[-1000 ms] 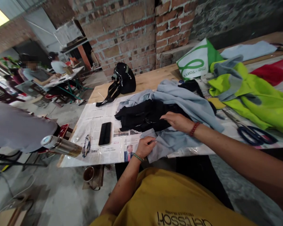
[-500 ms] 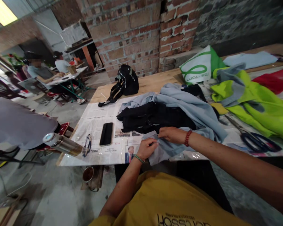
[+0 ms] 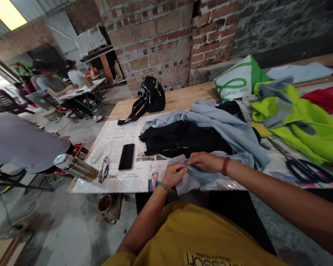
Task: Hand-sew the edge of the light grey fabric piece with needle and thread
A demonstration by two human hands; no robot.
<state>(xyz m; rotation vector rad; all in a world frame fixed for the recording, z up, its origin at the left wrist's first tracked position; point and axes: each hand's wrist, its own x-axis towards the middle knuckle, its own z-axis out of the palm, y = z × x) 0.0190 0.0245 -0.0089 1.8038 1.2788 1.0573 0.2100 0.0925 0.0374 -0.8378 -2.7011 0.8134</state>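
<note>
At the table's front edge my left hand [image 3: 174,175] is closed, pinching the near end of a light grey-blue cloth [image 3: 233,127]. My right hand [image 3: 202,161] pinches the same cloth just beside it, the two sets of fingertips almost touching. The cloth looks like a garment and spreads back and to the right over the newspaper. What lies between the fingertips is too small to make out. On top of the cloth, just beyond my hands, rests a folded black garment [image 3: 183,138]. Part of the cloth drapes over the table edge below my left hand.
Left on the newspaper are a phone [image 3: 127,157], glasses [image 3: 104,169] and a steel flask [image 3: 74,167]. A black bag [image 3: 152,96] sits behind. Rightward lie scissors [image 3: 302,162], a lime-yellow garment [image 3: 296,122] and a green-white bag [image 3: 240,78]. A person [image 3: 24,142] sits at the left.
The view has shifted slightly, so the table things sit a little further right. My hands keep their pinch on the cloth, with the fingertips slightly closer together.
</note>
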